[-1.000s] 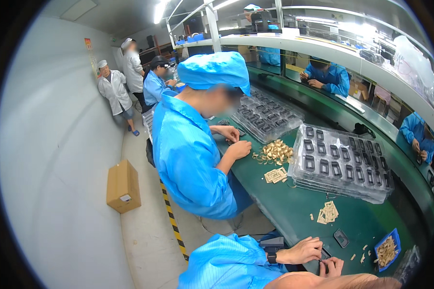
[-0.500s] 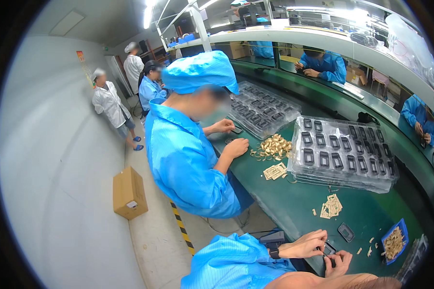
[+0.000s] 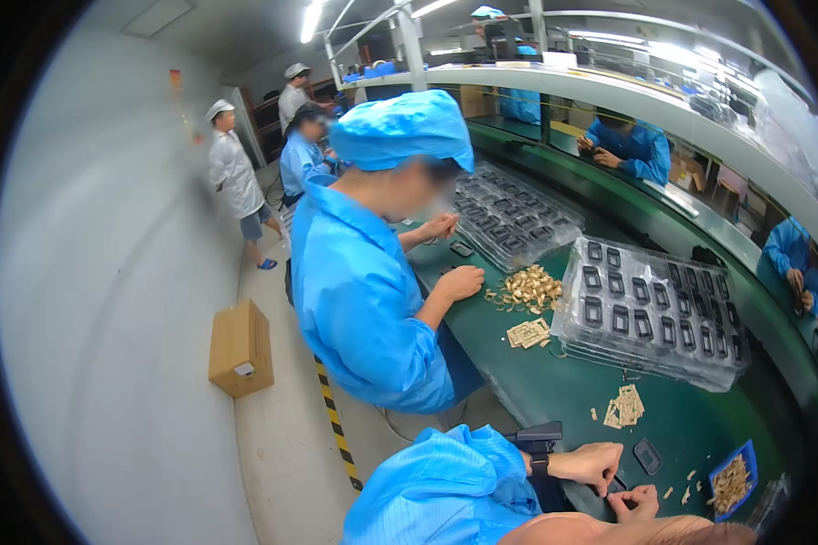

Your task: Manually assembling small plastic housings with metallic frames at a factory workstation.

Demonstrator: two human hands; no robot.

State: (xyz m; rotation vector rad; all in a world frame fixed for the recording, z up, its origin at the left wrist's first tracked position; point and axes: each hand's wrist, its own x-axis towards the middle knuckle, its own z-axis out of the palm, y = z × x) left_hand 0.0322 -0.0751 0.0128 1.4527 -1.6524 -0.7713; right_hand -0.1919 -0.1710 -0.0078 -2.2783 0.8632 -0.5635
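My left hand (image 3: pixel 588 465), a dark band at its wrist, bends down with thumb and fingers pinched together; whatever small thing they hold is hidden. Close beside it, my right hand (image 3: pixel 634 502) has its fingers closed on a small black rectangular casing (image 3: pixel 620 480), mostly covered by the hands. A similar black casing (image 3: pixel 648 456) lies flat on the green bench just beyond. To the right, a blue bin (image 3: pixel 753 468) holds many small cream-coloured pieces. Cream strips (image 3: pixel 625 407) lie in a loose stack farther off, and a few loose cream bits (image 3: pixel 685 495) are scattered near the bin.
Stacked clear plastic trays (image 3: pixel 568 313) with black casings stand on the bench (image 3: pixel 509 386). A co-worker in blue (image 3: pixel 364 291) sits at my left, beside a cream heap (image 3: pixel 532 289). A shelf (image 3: pixel 627 82) runs above the bench. A cardboard box (image 3: pixel 236 350) stands on the floor.
The view has shifted slightly. My hands have drawn closer together over the casing, whose face showed before and is now mostly hidden. The co-worker's far hand has lifted off a casing.
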